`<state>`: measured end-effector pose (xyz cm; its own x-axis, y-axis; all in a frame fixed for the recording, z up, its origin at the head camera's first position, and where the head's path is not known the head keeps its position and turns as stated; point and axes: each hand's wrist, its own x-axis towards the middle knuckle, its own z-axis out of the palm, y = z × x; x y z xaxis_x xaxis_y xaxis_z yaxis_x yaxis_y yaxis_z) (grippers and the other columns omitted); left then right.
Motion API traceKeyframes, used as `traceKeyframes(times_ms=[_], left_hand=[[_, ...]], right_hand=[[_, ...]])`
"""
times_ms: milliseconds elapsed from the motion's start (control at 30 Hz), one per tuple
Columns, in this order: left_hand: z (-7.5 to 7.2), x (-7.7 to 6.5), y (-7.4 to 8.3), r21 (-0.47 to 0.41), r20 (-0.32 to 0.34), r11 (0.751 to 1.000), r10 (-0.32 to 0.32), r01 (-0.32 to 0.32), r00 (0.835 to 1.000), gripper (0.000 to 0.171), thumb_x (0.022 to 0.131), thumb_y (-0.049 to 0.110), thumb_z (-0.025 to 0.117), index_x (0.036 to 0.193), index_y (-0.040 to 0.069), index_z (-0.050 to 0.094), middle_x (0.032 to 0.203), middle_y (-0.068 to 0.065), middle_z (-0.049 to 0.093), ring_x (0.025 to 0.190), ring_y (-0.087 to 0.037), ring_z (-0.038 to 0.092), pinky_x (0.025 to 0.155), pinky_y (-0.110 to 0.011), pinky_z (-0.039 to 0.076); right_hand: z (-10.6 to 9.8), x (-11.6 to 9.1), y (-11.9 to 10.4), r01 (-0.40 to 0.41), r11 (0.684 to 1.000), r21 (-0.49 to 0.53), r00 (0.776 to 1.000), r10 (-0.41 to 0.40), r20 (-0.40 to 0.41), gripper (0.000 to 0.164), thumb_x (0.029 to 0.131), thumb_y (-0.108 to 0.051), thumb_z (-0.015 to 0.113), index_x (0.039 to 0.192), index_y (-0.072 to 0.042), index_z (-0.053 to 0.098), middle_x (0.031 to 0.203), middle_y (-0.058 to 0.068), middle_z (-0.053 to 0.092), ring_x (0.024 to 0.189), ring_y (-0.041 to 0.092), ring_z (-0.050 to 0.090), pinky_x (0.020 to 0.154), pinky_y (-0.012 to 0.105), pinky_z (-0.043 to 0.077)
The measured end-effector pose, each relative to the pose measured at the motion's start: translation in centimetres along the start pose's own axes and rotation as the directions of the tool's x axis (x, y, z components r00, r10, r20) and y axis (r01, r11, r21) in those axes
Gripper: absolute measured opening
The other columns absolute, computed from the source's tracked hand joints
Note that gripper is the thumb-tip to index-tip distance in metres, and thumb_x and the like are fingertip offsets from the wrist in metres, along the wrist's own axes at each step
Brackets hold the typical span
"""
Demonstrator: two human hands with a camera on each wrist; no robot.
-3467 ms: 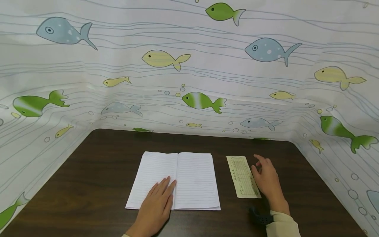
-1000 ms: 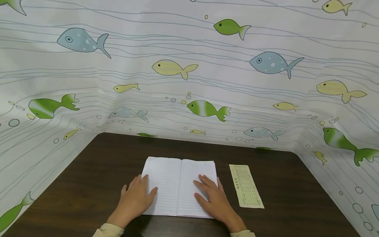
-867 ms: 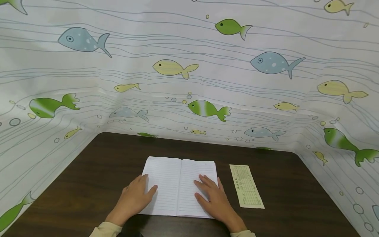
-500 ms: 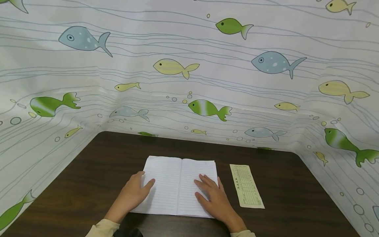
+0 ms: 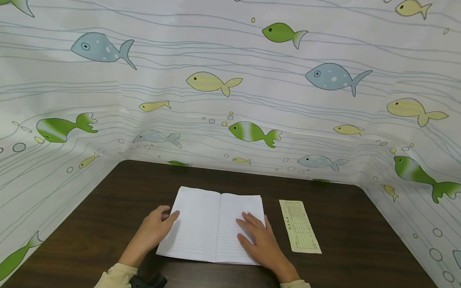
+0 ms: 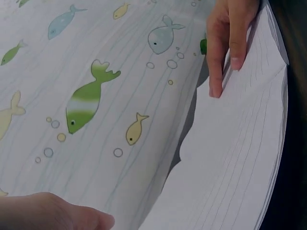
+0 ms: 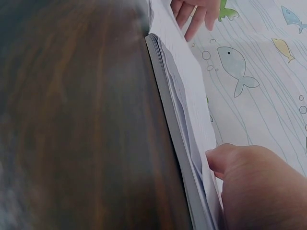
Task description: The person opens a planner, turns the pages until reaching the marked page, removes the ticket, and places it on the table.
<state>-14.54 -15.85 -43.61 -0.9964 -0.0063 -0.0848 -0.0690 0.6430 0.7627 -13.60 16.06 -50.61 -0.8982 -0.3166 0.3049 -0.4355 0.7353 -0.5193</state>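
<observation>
An open lined notebook [image 5: 199, 232] lies on the dark table, its left page slightly bowed. My left hand [image 5: 151, 228] is at the left page's outer edge, thumb pointing at that edge and fingers loosely bent. In the left wrist view the left thumb [image 6: 91, 218] shows apart from the paper; those fingers are out of that view. My right hand [image 5: 263, 244] rests on the right page with fingers spread, the little finger along its outer edge. The right wrist view shows the notebook's page edges [image 7: 175, 96] side-on, with the left fingers [image 7: 194, 21] beyond them.
A pale yellow-green printed slip [image 5: 300, 226] lies to the right of the notebook. White fish-patterned sheeting [image 5: 252, 96] surrounds the dark wood table [image 5: 101, 224] at the back and sides. A black band [image 5: 149, 281] is at the left wrist.
My right hand came from beside the slip onto the right page. My left hand moved off the left page to its outer edge; that page sits slightly higher and its lines look fainter.
</observation>
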Motion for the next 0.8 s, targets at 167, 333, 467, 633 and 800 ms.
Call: traceKeyframes(times_ms=[167, 333, 467, 633, 800], left_hand=[[-0.2, -0.6, 0.9, 0.021, -0.022, 0.998, 0.062, -0.061, 0.998, 0.063, 0.106, 0.034, 0.055, 0.145, -0.015, 0.045, 0.131, -0.034, 0.062, 0.118, -0.046, 0.064, 0.093, -0.058, 0.054], [-0.4, -1.9, 2.6, -0.026, -0.059, 0.985, 0.169, -0.171, 0.984, 0.059, 0.105, 0.031, 0.061, 0.147, -0.009, 0.048, 0.133, -0.028, 0.063, 0.115, -0.038, 0.067, 0.089, -0.05, 0.059], [0.4, -3.3, 4.3, -0.058, -0.099, 0.946, 0.311, -0.318, 0.945, 0.069, 0.101, 0.032, 0.069, 0.152, -0.005, 0.043, 0.145, -0.024, 0.056, 0.122, -0.038, 0.064, 0.091, -0.049, 0.059], [2.7, -4.7, 5.6, -0.005, -0.164, 0.86, 0.503, -0.51, 0.849, 0.079, 0.094, 0.026, 0.078, 0.158, 0.003, 0.037, 0.154, -0.014, 0.051, 0.135, -0.035, 0.055, 0.103, -0.062, 0.049], [5.6, -5.4, 5.6, 0.054, -0.133, 0.807, 0.59, -0.588, 0.797, 0.084, 0.095, 0.025, 0.076, 0.164, 0.013, 0.029, 0.155, -0.005, 0.051, 0.136, -0.028, 0.055, 0.102, -0.064, 0.048]], right_hand=[[0.0, 0.0, 0.2, -0.002, 1.0, -0.001, 1.0, 0.002, 0.004, 0.044, 0.101, -0.037, 0.062, 0.137, -0.013, 0.069, 0.153, 0.011, 0.054, 0.148, 0.031, 0.041, 0.121, 0.071, 0.009], [0.0, 0.1, 0.4, 0.008, 1.0, 0.005, 1.0, -0.008, -0.018, 0.044, 0.101, -0.036, 0.063, 0.136, -0.011, 0.069, 0.152, 0.013, 0.055, 0.147, 0.032, 0.042, 0.121, 0.072, 0.011], [0.1, 0.2, 0.5, 0.005, 0.999, 0.033, 0.998, -0.004, -0.055, 0.044, 0.099, -0.034, 0.065, 0.132, -0.006, 0.07, 0.15, 0.019, 0.055, 0.146, 0.038, 0.043, 0.12, 0.071, 0.014], [-0.1, 0.5, 0.6, -0.111, 0.987, 0.116, 0.988, 0.122, -0.097, 0.052, 0.099, -0.039, 0.066, 0.137, -0.003, 0.066, 0.156, 0.027, 0.044, 0.147, 0.047, 0.037, 0.12, 0.068, 0.023], [-0.6, 0.7, 0.4, -0.246, 0.922, 0.299, 0.945, 0.297, -0.138, 0.061, 0.105, -0.045, 0.055, 0.152, -0.006, 0.051, 0.163, 0.027, 0.031, 0.151, 0.048, 0.028, 0.119, 0.07, 0.024]])
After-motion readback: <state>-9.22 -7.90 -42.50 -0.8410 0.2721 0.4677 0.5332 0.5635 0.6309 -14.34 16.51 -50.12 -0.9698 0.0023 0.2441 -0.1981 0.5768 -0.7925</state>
